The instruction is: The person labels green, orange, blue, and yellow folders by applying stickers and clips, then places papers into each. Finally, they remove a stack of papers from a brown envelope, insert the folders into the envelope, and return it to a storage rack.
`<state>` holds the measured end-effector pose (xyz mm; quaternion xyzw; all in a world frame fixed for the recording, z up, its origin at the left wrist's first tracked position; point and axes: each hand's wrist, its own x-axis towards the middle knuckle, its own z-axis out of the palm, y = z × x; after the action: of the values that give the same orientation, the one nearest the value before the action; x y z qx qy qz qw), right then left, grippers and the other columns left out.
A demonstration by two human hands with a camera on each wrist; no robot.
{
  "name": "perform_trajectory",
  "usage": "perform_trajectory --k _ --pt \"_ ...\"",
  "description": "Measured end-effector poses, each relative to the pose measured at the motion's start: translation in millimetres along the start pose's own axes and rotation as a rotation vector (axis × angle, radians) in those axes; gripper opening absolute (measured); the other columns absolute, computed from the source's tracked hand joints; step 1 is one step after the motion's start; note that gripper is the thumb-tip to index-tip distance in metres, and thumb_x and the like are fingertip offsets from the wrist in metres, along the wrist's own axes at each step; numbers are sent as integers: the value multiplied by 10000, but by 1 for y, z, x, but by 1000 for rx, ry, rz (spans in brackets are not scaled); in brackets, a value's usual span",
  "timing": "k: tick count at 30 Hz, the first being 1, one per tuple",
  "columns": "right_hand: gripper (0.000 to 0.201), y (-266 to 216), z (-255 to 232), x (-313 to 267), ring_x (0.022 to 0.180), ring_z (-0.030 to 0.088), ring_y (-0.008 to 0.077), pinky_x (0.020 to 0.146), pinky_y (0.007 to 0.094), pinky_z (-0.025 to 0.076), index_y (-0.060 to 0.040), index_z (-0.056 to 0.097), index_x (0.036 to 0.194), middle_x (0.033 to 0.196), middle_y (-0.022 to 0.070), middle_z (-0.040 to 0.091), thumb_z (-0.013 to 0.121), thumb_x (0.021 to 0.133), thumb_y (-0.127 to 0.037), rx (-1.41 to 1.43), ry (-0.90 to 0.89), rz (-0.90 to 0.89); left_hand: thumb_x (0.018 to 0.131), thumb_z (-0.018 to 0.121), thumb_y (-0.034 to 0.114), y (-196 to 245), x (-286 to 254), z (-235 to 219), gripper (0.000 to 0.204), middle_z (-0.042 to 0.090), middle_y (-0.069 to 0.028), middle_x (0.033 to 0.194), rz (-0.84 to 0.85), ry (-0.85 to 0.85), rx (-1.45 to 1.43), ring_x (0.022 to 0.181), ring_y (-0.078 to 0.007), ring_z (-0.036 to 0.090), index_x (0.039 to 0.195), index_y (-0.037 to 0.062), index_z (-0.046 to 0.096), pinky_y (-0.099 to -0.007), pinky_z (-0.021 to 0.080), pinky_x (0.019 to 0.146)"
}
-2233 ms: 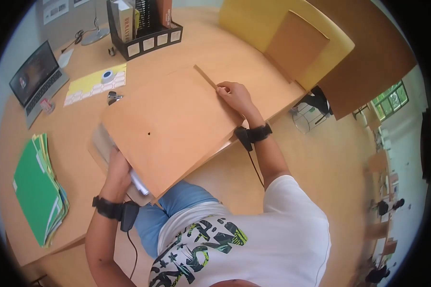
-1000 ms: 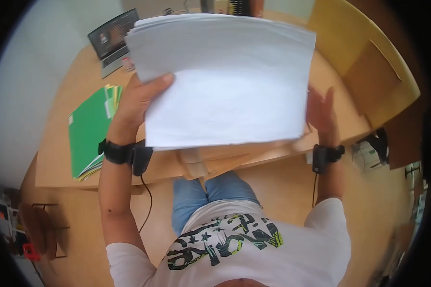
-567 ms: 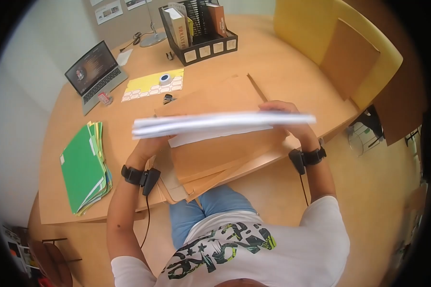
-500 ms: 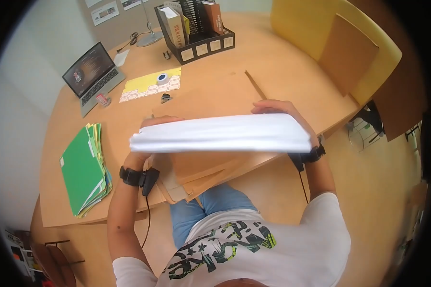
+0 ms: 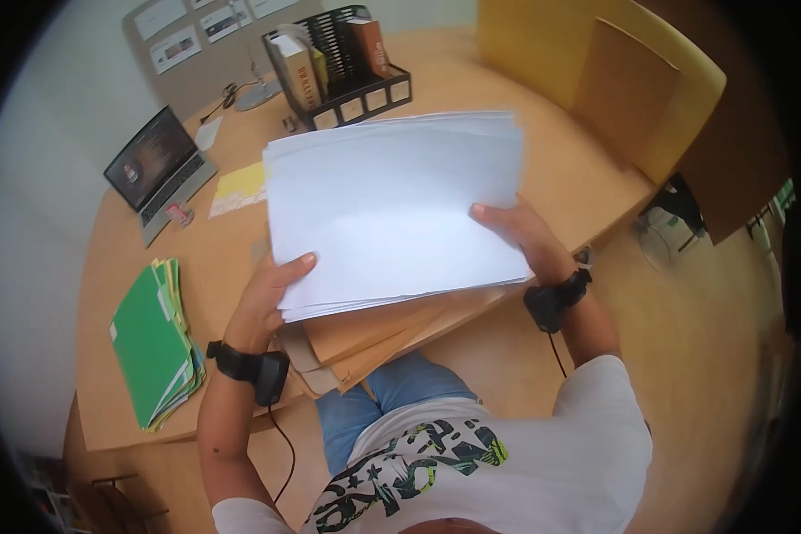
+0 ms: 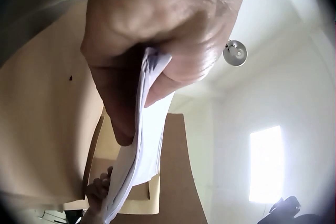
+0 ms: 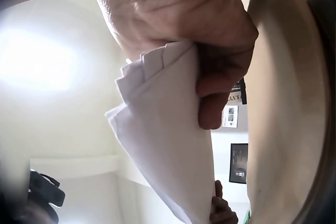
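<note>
A stack of white paper sheets (image 5: 392, 209) is held up over the desk, its broad face towards the head camera and its edges slightly uneven. My left hand (image 5: 265, 294) grips its lower left side, thumb on the face and fingers behind. On the opposite side my right hand (image 5: 527, 236) holds it the same way. In the left wrist view, the paper edge (image 6: 140, 124) runs between thumb and fingers. Fanned sheet corners (image 7: 144, 71) show beside the fingers in the right wrist view. Beneath the stack lies a brown envelope (image 5: 369, 336), mostly covered.
Green folders (image 5: 151, 356) with papers lie at the left of the desk (image 5: 209, 311). Farther back are a laptop (image 5: 156, 169), a yellow label sheet (image 5: 240, 189) and a black file rack (image 5: 351, 107) with books. A yellow partition (image 5: 543, 53) stands at the back right.
The right hand has gone from the envelope to the paper stack. The stack has been lifted, tipped nearly edge-on, then turned so its broad face shows again, with both hands on its sides.
</note>
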<state>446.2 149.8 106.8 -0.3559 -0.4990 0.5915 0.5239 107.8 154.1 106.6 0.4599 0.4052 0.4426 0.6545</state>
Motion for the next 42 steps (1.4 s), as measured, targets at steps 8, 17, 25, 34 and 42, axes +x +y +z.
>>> perform_trajectory --k 8,17,25,34,42 --pt "605 5 -58 -11 1006 599 221 855 325 500 29 444 1307 1111 131 604 653 877 -344 359 122 64 856 552 -12 -2 14 19 515 542 -176 1238 11 -28 -96 1120 -283 564 1338 -58 377 -361 473 980" --pt "992 -137 -388 25 1185 508 368 959 428 433 66 409 1321 1280 269 503 799 631 -531 -931 1548 -460 837 558 -41 -26 14 -12 586 481 -185 1297 -105 135 -252 1179 -327 513 1371 -45 319 -431 441 1019" --pt "593 -164 -436 78 934 647 247 811 354 490 -35 624 1141 1033 129 673 735 741 -459 -948 1316 -345 863 557 18 -33 -26 -52 550 512 -177 1261 96 258 -113 1156 -300 534 1362 -39 335 -411 446 1010" --pt "101 -87 -221 99 803 581 151 691 271 458 -11 643 920 855 81 613 629 880 -103 -800 892 -1137 907 583 294 -17 -62 -64 457 564 -113 1104 276 483 181 978 -192 542 1218 -34 518 -302 416 828" --pt "424 -17 -33 55 961 585 271 807 338 493 -107 684 1074 1082 93 611 638 708 101 -1096 -329 -1215 958 451 57 9 -98 -120 305 580 -145 1117 541 175 -788 787 -185 646 1247 -42 453 -230 565 559"
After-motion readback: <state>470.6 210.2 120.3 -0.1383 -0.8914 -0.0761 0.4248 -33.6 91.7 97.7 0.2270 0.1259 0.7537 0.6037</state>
